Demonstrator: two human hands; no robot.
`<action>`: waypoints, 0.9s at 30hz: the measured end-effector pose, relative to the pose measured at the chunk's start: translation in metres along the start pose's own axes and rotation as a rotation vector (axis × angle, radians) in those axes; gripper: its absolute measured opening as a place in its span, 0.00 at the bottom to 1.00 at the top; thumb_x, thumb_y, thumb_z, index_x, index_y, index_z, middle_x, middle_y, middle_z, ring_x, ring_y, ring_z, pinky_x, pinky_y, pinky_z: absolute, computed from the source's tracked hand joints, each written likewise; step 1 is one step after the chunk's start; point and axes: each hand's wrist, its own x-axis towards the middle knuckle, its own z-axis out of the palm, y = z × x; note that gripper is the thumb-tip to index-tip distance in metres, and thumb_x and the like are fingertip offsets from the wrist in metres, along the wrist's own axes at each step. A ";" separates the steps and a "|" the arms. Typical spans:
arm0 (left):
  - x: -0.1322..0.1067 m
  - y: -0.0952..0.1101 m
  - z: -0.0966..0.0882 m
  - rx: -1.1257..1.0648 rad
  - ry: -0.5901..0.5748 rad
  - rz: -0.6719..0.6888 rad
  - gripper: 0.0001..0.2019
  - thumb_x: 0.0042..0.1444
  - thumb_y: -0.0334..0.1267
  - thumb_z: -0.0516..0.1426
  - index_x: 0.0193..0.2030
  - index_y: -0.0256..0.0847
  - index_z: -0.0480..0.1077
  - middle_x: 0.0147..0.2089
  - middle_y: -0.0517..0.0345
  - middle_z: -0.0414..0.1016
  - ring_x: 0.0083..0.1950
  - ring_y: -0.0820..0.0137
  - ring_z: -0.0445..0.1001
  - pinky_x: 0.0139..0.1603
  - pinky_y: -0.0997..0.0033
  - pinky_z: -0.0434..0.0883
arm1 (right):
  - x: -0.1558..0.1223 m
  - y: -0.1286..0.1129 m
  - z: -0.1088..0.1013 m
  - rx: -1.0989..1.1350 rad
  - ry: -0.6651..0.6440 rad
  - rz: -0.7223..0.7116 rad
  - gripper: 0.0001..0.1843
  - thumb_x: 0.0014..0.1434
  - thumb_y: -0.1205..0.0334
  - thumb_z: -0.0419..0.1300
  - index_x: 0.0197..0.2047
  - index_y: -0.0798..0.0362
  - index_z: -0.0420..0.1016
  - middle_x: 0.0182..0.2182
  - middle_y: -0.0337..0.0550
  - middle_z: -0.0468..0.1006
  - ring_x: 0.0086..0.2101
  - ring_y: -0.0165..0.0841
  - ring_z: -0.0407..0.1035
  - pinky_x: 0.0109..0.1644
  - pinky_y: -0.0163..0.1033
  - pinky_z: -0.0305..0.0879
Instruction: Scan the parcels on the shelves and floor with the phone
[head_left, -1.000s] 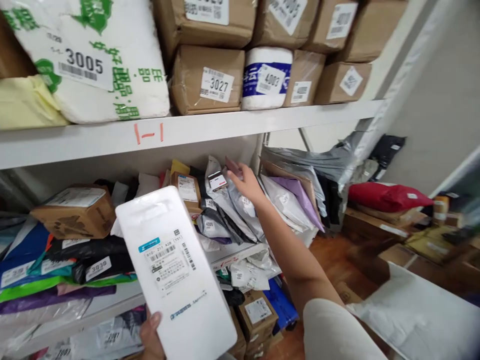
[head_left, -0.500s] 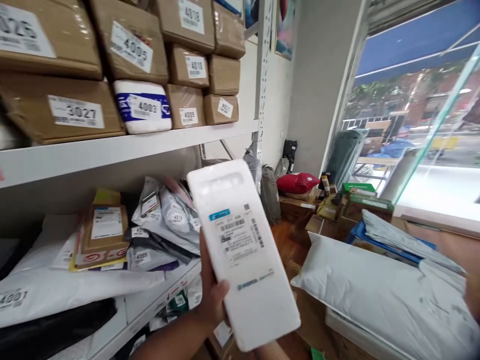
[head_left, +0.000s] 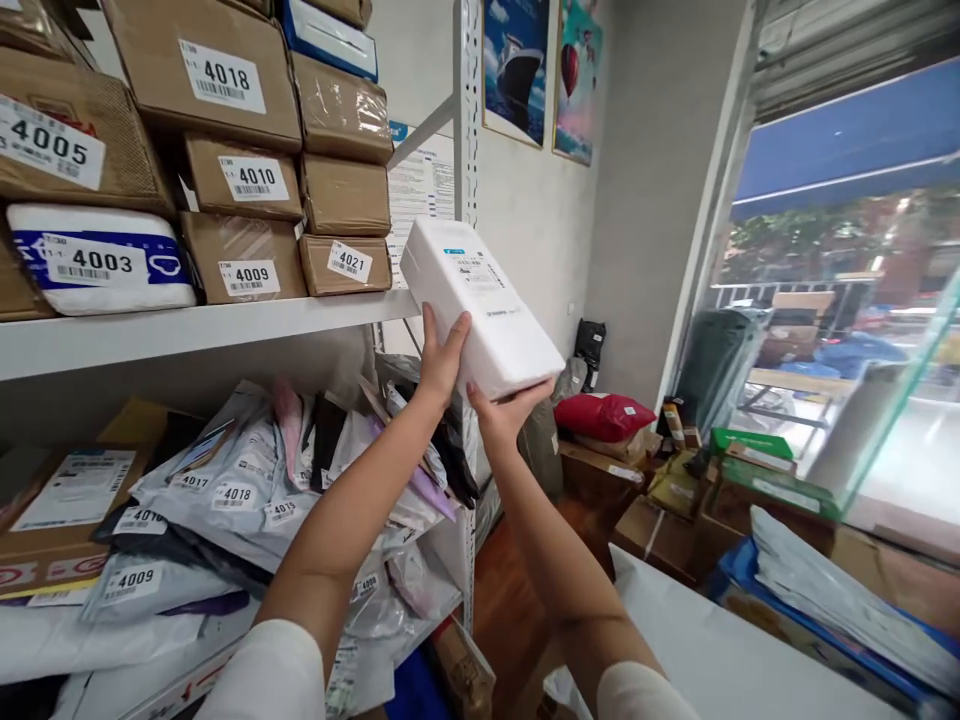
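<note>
A long white foam box [head_left: 480, 300] with a shipping label on top is raised in front of me, level with the right end of the upper shelf [head_left: 202, 330]. My left hand [head_left: 441, 358] grips its near left edge, fingers wrapped up the side. My right hand [head_left: 504, 410] supports its near underside, fingers curled round the bottom corner. The box's far end points toward a small brown carton marked 4021 [head_left: 345, 264] and the shelf's upright post [head_left: 469, 110].
The upper shelf holds brown cartons numbered 4018 [head_left: 202, 70], 4010 [head_left: 244, 178], 4009 [head_left: 244, 272] and a white parcel 4003 [head_left: 97, 260]. Soft mailer bags [head_left: 247, 480] crowd the lower shelf. Boxes and a red bag [head_left: 604, 415] lie on the floor; white parcels [head_left: 840, 590] lie to the right.
The box rose from waist height to the upper shelf's level. My right hand left the mailer bags and joined the left hand on the box. My view turned right.
</note>
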 end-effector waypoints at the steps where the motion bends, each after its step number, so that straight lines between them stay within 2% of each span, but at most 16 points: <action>1: 0.006 0.001 -0.001 0.021 -0.015 0.007 0.46 0.58 0.50 0.60 0.75 0.51 0.37 0.74 0.59 0.49 0.72 0.65 0.54 0.70 0.63 0.56 | 0.016 -0.002 0.007 0.019 -0.014 0.001 0.62 0.40 0.40 0.65 0.64 0.63 0.34 0.63 0.70 0.52 0.64 0.45 0.55 0.67 0.51 0.54; 3: 0.005 0.005 -0.006 0.068 -0.055 -0.018 0.42 0.59 0.51 0.58 0.74 0.52 0.40 0.72 0.57 0.54 0.70 0.61 0.58 0.66 0.57 0.62 | 0.048 -0.009 0.021 0.043 -0.042 0.013 0.61 0.39 0.43 0.67 0.63 0.64 0.38 0.62 0.70 0.54 0.63 0.46 0.56 0.66 0.50 0.55; 5: -0.011 0.008 -0.012 0.133 -0.066 -0.044 0.37 0.60 0.54 0.56 0.73 0.51 0.47 0.69 0.52 0.59 0.68 0.57 0.60 0.61 0.54 0.67 | 0.081 -0.020 0.035 0.046 -0.082 0.013 0.60 0.36 0.44 0.69 0.62 0.64 0.42 0.61 0.69 0.56 0.61 0.46 0.59 0.64 0.49 0.58; 8: -0.055 0.008 -0.022 0.235 -0.070 -0.005 0.31 0.59 0.56 0.55 0.67 0.46 0.60 0.65 0.47 0.62 0.66 0.55 0.61 0.58 0.56 0.70 | 0.127 -0.040 0.061 -0.072 -0.195 0.016 0.56 0.35 0.43 0.70 0.60 0.61 0.52 0.59 0.64 0.61 0.59 0.49 0.61 0.63 0.51 0.60; 11: -0.102 0.007 -0.032 0.300 -0.148 0.019 0.25 0.62 0.54 0.54 0.63 0.48 0.64 0.65 0.48 0.61 0.64 0.57 0.63 0.58 0.58 0.70 | 0.154 -0.056 0.096 -0.247 -0.344 0.082 0.58 0.35 0.39 0.70 0.61 0.62 0.54 0.60 0.67 0.61 0.60 0.55 0.59 0.62 0.56 0.59; 15: -0.149 0.012 -0.052 0.379 -0.176 0.039 0.21 0.64 0.48 0.53 0.63 0.52 0.64 0.64 0.51 0.58 0.64 0.59 0.62 0.60 0.58 0.68 | 0.148 -0.057 0.138 -0.413 -0.475 0.058 0.68 0.34 0.34 0.69 0.66 0.68 0.48 0.62 0.74 0.59 0.60 0.59 0.58 0.62 0.59 0.58; 19: -0.178 0.021 -0.083 0.476 -0.098 0.051 0.19 0.65 0.44 0.54 0.62 0.53 0.64 0.64 0.51 0.57 0.64 0.59 0.62 0.61 0.58 0.68 | 0.130 -0.047 0.154 -0.453 -0.444 0.019 0.73 0.37 0.30 0.66 0.70 0.72 0.41 0.63 0.77 0.57 0.63 0.59 0.55 0.65 0.56 0.54; 22: -0.192 0.025 -0.112 0.535 0.028 0.029 0.19 0.64 0.43 0.54 0.61 0.50 0.65 0.64 0.49 0.58 0.63 0.58 0.63 0.59 0.57 0.69 | 0.126 -0.043 0.154 -0.455 -0.404 -0.013 0.73 0.41 0.30 0.65 0.70 0.76 0.37 0.62 0.80 0.57 0.62 0.60 0.56 0.64 0.55 0.52; 27: -0.211 0.035 -0.170 0.618 0.343 -0.006 0.19 0.59 0.45 0.58 0.56 0.44 0.68 0.59 0.46 0.65 0.60 0.58 0.68 0.55 0.59 0.72 | 0.122 -0.040 0.153 -0.440 -0.385 -0.008 0.72 0.46 0.32 0.65 0.70 0.78 0.33 0.61 0.84 0.54 0.62 0.63 0.53 0.64 0.59 0.47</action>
